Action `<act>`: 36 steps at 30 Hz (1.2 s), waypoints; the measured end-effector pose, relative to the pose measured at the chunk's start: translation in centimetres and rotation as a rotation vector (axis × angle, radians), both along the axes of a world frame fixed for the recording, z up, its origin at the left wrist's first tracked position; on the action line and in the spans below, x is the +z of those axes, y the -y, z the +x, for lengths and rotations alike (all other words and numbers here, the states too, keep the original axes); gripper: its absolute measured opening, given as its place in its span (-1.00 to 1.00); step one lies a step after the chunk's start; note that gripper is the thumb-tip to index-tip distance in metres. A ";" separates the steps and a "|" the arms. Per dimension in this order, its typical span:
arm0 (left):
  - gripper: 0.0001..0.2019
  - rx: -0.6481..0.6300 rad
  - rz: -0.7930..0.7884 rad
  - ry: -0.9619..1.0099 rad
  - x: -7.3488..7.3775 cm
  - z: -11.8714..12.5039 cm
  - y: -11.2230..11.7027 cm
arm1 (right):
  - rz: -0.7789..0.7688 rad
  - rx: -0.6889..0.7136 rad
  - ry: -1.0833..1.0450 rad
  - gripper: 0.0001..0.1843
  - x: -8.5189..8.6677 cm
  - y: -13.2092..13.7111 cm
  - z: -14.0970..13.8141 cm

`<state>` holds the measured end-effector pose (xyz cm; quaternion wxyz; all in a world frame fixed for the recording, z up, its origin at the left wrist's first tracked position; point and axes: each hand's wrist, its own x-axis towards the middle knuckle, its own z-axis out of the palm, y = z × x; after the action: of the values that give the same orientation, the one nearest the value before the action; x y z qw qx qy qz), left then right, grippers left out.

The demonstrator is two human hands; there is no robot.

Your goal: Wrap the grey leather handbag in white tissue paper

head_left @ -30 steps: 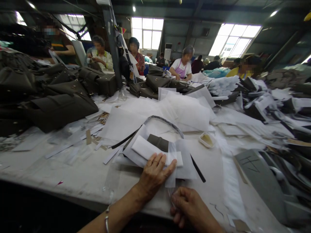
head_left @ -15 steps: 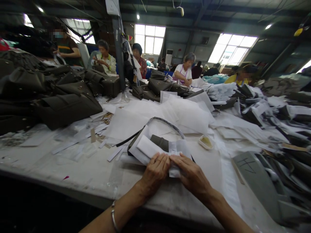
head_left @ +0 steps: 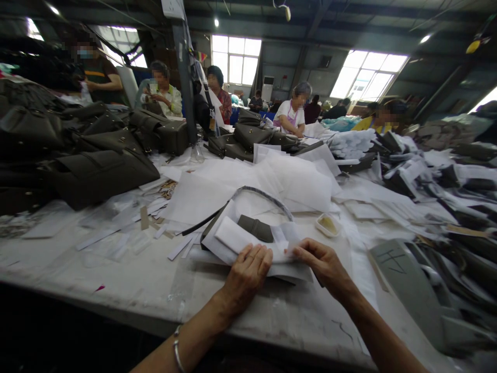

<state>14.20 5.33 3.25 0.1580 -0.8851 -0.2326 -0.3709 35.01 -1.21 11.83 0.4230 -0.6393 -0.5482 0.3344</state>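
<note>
A dark olive bag (head_left: 254,228) lies on the table in front of me, partly wrapped in white tissue paper (head_left: 233,239). Its curved handle (head_left: 267,196) arches up behind it. My left hand (head_left: 248,272) lies on the paper at the bag's near edge, fingers stretched out together and pressing down. My right hand (head_left: 324,264) is just to the right, with thumb and fingers pinched on the paper's edge beside the bag. A black strap (head_left: 202,224) sticks out to the left from under the wrapping.
Dark bags (head_left: 97,171) are piled at the left, and loose white sheets (head_left: 295,181) lie behind the bag. A small tray (head_left: 329,224) sits right of it. A grey cut piece (head_left: 404,280) lies at the right. Several people (head_left: 291,111) work across the table.
My right hand came up from the table's near edge to the paper, met my left hand, then drew the paper's edge to the right. My left hand stayed on the wrapped bag.
</note>
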 end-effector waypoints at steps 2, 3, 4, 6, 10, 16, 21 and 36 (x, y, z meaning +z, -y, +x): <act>-0.61 0.006 0.022 -0.022 0.2 0.0 0.0 | 0.024 0.003 0.061 -0.61 0.0 0.3 0.4; -0.58 0.004 0.031 -0.033 0.3 0.0 0.0 | 0.063 0.033 0.127 -0.65 0.1 0.5 0.4; -0.56 0.002 0.034 -0.046 0.4 -0.1 0.0 | 0.110 0.083 0.207 -0.71 0.1 0.7 0.3; -0.53 0.002 0.031 -0.074 0.6 -0.2 0.1 | 0.192 0.231 0.364 -0.80 0.6 1.0 -0.2; -0.50 -0.002 -0.002 -0.158 0.7 -0.4 0.2 | 0.151 0.423 0.440 -0.81 2.5 -0.3 -0.9; -0.55 -0.014 -0.008 -0.127 0.4 -0.2 0.1 | -0.045 0.127 0.584 -0.71 2.4 -8.3 -0.9; -0.57 -0.010 -0.017 -0.095 0.1 -0.1 0.1 | -0.183 0.152 0.699 -0.66 -1.2 -12.1 -1.2; -0.54 0.005 -0.044 -0.122 0.0 0.0 0.3 | -0.167 0.269 0.943 -0.67 -0.7 -7.7 -1.1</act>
<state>14.16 5.05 3.29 0.1533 -0.9088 -0.2328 -0.3105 33.95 6.49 11.14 0.0296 -0.6762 -0.7288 0.1032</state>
